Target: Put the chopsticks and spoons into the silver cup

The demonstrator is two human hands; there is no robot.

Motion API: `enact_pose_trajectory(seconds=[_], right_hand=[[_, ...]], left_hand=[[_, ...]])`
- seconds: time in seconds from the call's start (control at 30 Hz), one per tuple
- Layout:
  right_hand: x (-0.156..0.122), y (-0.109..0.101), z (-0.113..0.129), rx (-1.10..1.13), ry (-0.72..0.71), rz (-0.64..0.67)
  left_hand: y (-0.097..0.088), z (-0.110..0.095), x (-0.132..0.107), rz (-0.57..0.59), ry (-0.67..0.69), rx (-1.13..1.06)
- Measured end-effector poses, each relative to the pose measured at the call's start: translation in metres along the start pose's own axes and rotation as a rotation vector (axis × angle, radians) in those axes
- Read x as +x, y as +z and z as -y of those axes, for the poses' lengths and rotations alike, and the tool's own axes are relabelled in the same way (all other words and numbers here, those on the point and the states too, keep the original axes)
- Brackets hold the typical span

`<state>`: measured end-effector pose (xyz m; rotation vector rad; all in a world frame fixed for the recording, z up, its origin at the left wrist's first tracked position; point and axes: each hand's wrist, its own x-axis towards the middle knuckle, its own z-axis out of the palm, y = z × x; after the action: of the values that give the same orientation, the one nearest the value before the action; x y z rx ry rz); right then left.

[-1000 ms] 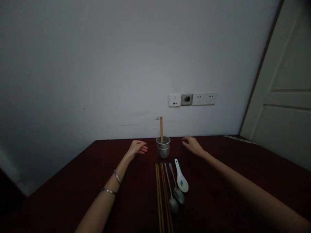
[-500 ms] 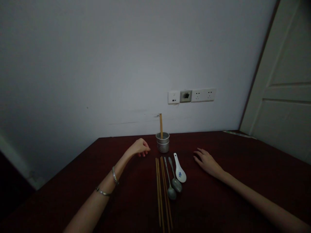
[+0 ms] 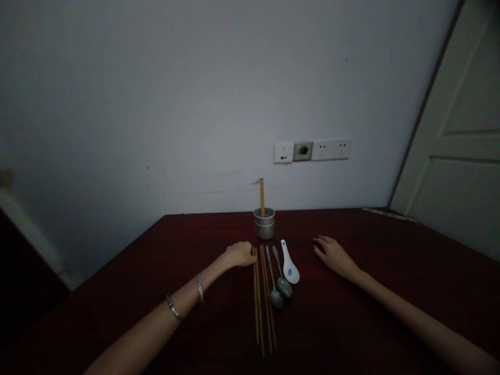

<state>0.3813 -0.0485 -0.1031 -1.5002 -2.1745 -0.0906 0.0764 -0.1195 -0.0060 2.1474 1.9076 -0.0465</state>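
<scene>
My left hand (image 3: 241,254) is closed at the far ends of the left pair of wooden chopsticks (image 3: 258,307), which lie lengthwise on the table. Just right of them lies another pair of chopsticks (image 3: 268,297). Beside that are two metal spoons, a long-handled one (image 3: 276,298) and a wider one (image 3: 285,287). A white soup spoon (image 3: 291,272) with a blue mark lies furthest right. Behind them stands a metal cup (image 3: 264,228) with chopsticks (image 3: 262,198) upright in it. My right hand (image 3: 334,257) rests on the table, fingers stretched out, holding nothing.
The dark red table (image 3: 203,229) runs back to a pale wall (image 3: 195,104). Wall sockets (image 3: 331,149) sit above its rear edge. A whitish panelled door (image 3: 464,146) stands at the right. A thin strip (image 3: 388,214) lies at the back right.
My left hand has moved right and toward me, from beside the cup to the far ends of the left chopsticks. The view has shifted slightly; my right hand stays resting.
</scene>
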Motion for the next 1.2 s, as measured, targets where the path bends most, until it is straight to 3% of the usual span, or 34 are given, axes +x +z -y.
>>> enact_pose_trajectory(seconds=[0.47,1.2], right_hand=[[0.000,-0.003,0.001,-0.033,-0.013,0.030],[-0.001,-0.003,0.003,-0.015,-0.002,0.018]], left_hand=[[0.010,-0.005,0.004,-0.023,-0.016,0.128],[0.029,-0.009,0.008,-0.151,-0.048,0.020]])
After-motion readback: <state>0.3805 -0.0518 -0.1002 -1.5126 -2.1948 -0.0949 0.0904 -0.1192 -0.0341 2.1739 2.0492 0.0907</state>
